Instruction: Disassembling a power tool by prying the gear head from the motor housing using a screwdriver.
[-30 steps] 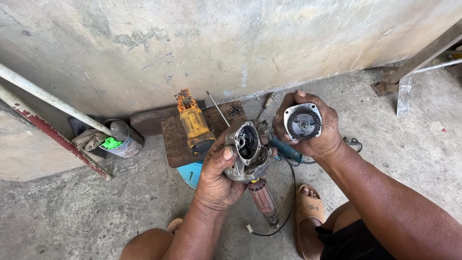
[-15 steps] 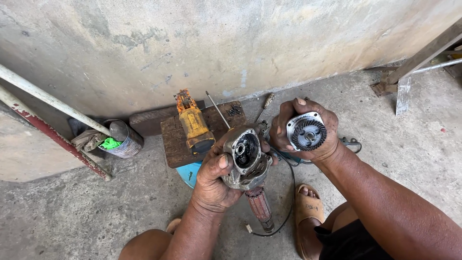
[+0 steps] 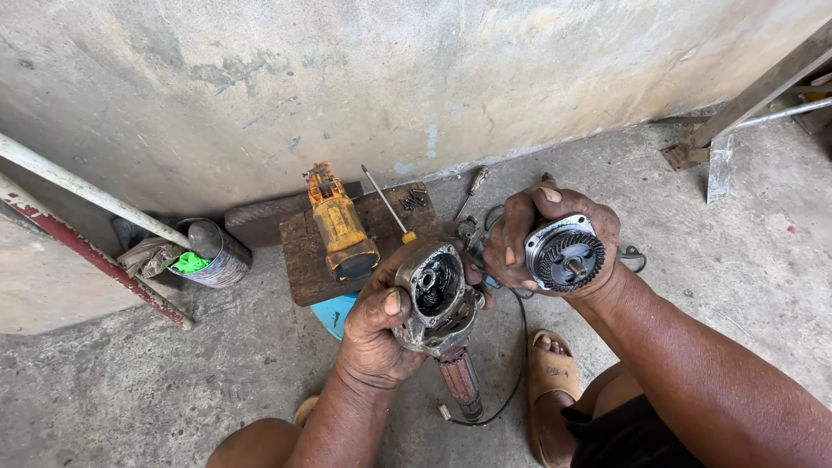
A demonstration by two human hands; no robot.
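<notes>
At the far left, a pale pipe and a rusty red bar slant down across the concrete floor, closing off that corner. Just beside their lower ends sits a small metal can with green stuff and rags against it, close under the stained wall.

Further right, a dark wooden board lies on the floor with a yellow motor housing standing on it, and a long screwdriver slanting across its right edge. A blue lid pokes out from under the board's near edge.

The person's left hand has its grip wrapped around a grey gear case, open mouth turned up to the camera, with a reddish wound armature hanging from its lower end toward the floor. The case is held in the air between the knees, just in front of the board.

The right hand clasps a round bearing plate with a toothed gear, gear face up, just beside the case but not touching it; the two hands' fingers nearly meet. A black cord loops on the floor below, running past a sandalled foot.

To the right the floor lies open up to a wooden prop and a metal bracket near the wall's foot.
</notes>
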